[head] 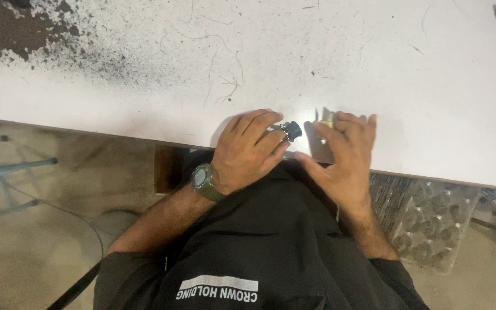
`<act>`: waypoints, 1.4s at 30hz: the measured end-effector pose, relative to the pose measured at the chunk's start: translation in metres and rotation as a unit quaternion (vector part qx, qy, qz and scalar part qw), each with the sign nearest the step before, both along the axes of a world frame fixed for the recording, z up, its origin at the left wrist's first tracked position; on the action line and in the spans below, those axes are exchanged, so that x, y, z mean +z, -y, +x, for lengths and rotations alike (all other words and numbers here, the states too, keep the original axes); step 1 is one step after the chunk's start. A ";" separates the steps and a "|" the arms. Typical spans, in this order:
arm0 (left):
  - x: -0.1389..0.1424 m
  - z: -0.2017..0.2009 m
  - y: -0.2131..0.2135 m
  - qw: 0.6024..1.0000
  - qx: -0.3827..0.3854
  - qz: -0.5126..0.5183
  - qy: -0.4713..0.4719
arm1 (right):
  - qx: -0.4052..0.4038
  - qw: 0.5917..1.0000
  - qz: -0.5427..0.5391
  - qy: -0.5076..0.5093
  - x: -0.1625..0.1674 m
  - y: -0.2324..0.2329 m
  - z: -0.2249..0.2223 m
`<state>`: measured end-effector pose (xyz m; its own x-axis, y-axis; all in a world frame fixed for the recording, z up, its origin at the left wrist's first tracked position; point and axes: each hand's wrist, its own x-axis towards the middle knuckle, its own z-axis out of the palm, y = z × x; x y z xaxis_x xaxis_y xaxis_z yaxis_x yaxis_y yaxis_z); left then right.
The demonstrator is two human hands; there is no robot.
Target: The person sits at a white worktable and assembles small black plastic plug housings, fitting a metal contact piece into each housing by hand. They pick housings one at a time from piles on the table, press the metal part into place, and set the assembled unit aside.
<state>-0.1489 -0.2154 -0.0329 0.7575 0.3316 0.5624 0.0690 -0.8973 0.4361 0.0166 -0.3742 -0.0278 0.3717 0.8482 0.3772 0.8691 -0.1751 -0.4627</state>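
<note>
My left hand (248, 146), with a green wristwatch (204, 181) on its wrist, rests at the near edge of the white table (271, 63). Its fingers are closed on a small dark round-headed part (291, 131). My right hand (343, 152) lies just to the right of it, fingers spread over a small tan and grey piece (326, 119) on the tabletop. Most of that piece is hidden under the fingers. The two hands are a few centimetres apart.
Dark dust and thin stray threads speckle the table's far left (24, 34). Under the table edge at the right sits a clear plastic tray with round cells (431, 221). A grey metal frame (7, 169) stands on the floor at the left.
</note>
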 end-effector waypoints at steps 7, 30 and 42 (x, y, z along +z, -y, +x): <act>-0.003 -0.003 0.001 1.000 0.006 -0.021 0.009 | 0.010 0.971 0.236 -0.025 -0.017 0.017 0.006; -0.002 -0.004 -0.001 0.998 -0.027 0.045 0.015 | 0.046 0.988 0.137 -0.053 -0.024 -0.014 -0.028; -0.012 0.000 0.007 0.999 0.043 -0.010 0.006 | 0.053 0.988 0.130 -0.059 -0.028 -0.011 -0.025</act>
<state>-0.1484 -0.2221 -0.0448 0.7190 0.4067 0.5636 0.1408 -0.8794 0.4549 -0.0086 -0.3634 -0.0563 0.3407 0.7655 0.5459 0.8131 0.0516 -0.5798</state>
